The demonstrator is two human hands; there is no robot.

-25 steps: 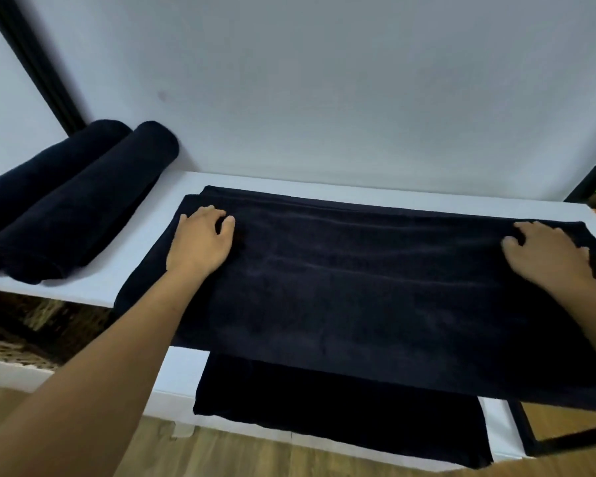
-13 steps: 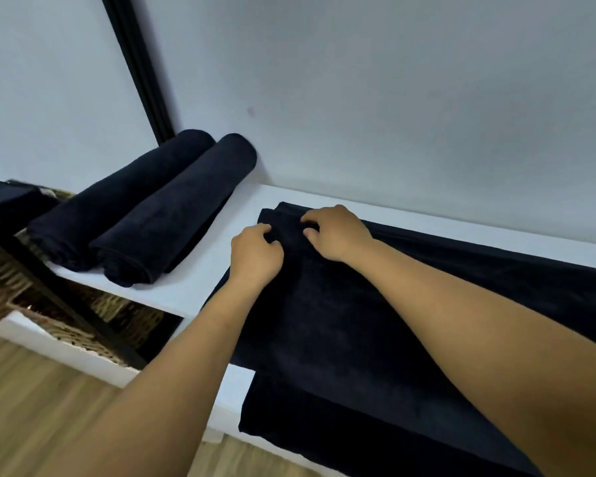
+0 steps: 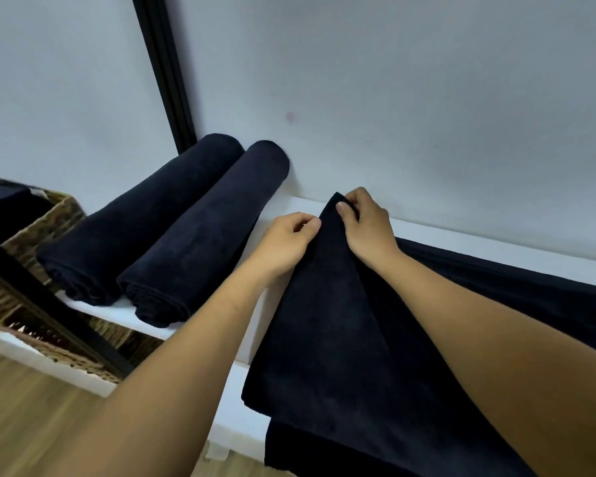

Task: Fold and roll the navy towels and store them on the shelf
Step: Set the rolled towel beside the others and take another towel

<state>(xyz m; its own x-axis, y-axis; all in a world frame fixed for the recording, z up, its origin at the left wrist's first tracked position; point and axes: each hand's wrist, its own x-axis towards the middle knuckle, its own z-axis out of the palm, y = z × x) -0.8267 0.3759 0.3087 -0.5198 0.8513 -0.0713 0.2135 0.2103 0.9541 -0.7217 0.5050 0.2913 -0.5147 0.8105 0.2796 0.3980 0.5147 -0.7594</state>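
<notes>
A: Where is the towel, and how do the hands hold it?

B: The navy towel [image 3: 341, 332] lies on the white shelf [image 3: 496, 246], its left end lifted into a peak. The right hand [image 3: 365, 225] pinches that corner between thumb and fingers; the left hand [image 3: 286, 242] pinches the edge just beside it.

A: What could go wrong?

B: Likely the layers slipping apart, since both grips sit close together at one point; part of the cloth overhangs the front edge and could drag the towel off.

A: The surroundings?

B: Two rolled towels [image 3: 172, 232] lie side by side at the shelf's left, against a pale wall [image 3: 427, 98]. A wicker basket [image 3: 45, 218] stands further left, above a wooden floor [image 3: 31, 407].
</notes>
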